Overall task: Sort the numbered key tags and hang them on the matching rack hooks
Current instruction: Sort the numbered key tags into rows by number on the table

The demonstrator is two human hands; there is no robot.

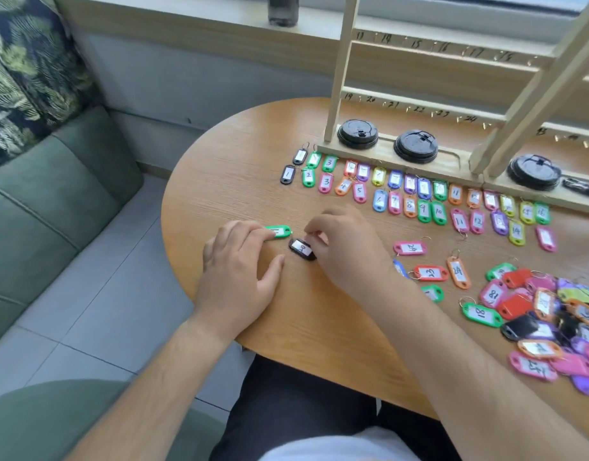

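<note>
Head view: your left hand [235,274] lies flat, its straight fingers pressing a green key tag [281,231] and hiding most of its label. Just right of it, your right hand [346,247] pinches a black key tag [301,248] — far end covered, number blurred. Beyond both hands lie sorted tag rows [409,194]; to their right is a loose tag pile [552,321] — cut off at the frame edge.

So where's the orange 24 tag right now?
Head view, right of centre: the orange 24 tag lies on the table, just right of the red tag.
</note>
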